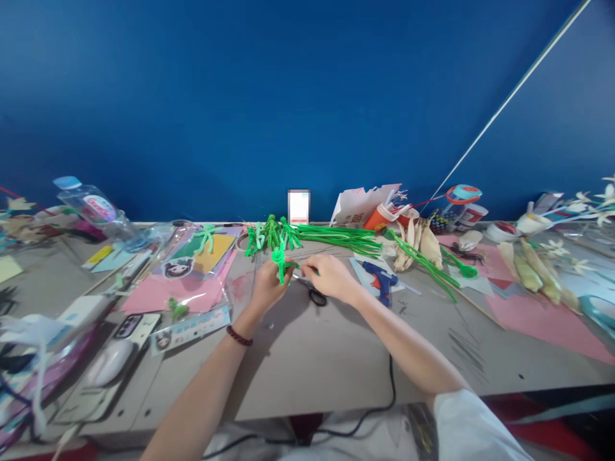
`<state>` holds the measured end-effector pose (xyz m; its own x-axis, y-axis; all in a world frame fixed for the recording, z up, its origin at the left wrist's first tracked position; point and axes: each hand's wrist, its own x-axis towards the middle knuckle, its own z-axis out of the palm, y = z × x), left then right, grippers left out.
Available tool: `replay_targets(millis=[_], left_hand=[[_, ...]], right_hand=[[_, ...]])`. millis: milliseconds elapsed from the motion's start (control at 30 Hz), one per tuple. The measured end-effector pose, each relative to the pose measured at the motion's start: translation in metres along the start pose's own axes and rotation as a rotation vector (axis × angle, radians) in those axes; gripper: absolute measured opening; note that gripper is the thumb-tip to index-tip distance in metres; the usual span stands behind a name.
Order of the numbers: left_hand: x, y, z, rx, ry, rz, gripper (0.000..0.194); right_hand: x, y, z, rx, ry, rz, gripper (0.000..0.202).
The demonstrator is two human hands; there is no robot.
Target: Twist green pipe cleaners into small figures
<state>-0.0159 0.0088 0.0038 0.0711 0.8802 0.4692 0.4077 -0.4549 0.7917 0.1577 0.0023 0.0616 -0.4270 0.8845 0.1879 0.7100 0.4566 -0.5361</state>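
Observation:
My left hand (271, 282) is closed on a bright green fuzzy piece (279, 258), which looks like bent pipe cleaner and stands up from the fingers. Just to its right, my right hand (327, 275) pinches the thin dark green end of a stem that runs between both hands. Black-handled scissors (317, 296) lie on the table under my hands, their blades partly hidden. Behind the hands lies a bundle of green pipe cleaners (341, 237), with bunched green shapes (272, 232) at its left end.
A blue glue gun (380, 280) lies right of my hands, near dried husks (427, 246) and pink paper (542, 320). To the left are a bagged stack of colored paper (177, 282), a white mouse (111, 362) and a plastic bottle (96, 205). A blue wall (288, 109) rises behind.

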Motion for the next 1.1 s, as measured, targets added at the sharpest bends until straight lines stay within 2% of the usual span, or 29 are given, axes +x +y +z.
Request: replay_targets(millis=[133,267,367,500,567,667,800,933,1100], left_hand=[[0.0,0.009,0.0,-0.136,-0.03,-0.067,0.015],[0.0,0.02,0.0,-0.309,-0.021,-0.182,0.023],[0.001,0.022,0.0,-0.404,-0.004,-0.217,0.025],[0.002,0.015,0.004,-0.527,0.028,-0.233,0.025],[0.001,0.011,0.006,-0.571,0.061,-0.253,0.024],[0.001,0.008,0.007,-0.601,0.072,-0.281,0.022],[0.002,0.009,0.004,-0.649,-0.005,-0.341,0.022],[0.005,0.007,-0.001,-0.677,-0.057,-0.4,0.024],[0.007,0.004,-0.004,-0.643,-0.106,-0.402,0.026]], right_hand=[[0.005,0.013,-0.015,0.044,0.089,-0.041,0.021],[0.012,0.027,-0.009,0.145,0.093,-0.019,0.022],[0.016,0.03,0.007,0.263,0.002,0.025,0.024],[0.014,0.024,0.025,0.476,-0.221,0.091,0.026],[0.012,0.02,0.026,0.571,-0.307,0.117,0.027],[0.01,0.018,0.021,0.615,-0.372,0.131,0.03],[0.01,0.023,0.015,0.573,-0.373,0.157,0.028],[0.012,0.028,0.013,0.534,-0.351,0.11,0.026],[0.013,0.029,0.009,0.504,-0.301,0.11,0.031]])
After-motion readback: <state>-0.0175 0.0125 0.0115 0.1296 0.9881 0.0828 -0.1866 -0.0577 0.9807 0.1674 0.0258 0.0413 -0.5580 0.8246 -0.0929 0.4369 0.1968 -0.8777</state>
